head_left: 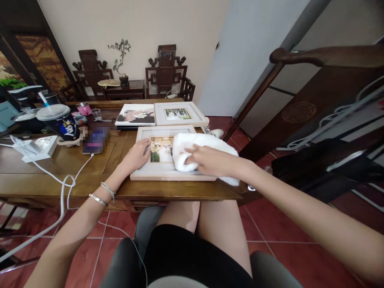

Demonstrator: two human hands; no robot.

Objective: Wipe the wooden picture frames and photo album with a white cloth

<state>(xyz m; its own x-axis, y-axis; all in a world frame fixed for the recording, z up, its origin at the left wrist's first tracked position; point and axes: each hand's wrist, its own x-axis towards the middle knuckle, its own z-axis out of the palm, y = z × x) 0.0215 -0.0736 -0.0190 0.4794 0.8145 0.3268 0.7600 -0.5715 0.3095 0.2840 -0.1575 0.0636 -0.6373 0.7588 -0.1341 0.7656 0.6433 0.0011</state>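
A white cloth (192,150) was pressed flat under the right hand (207,160) — fingers spread, not clenched — on the right half of a photo frame (156,173) lying on the table (60,176). The frame's left side was steadied by the left hand (137,155), apparently laid open on it.

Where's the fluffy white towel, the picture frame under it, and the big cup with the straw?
white towel (207,150): head view, its fluffy middle.
picture frame (144,174): head view, bottom-left border.
cup (64,124): head view, dark side.
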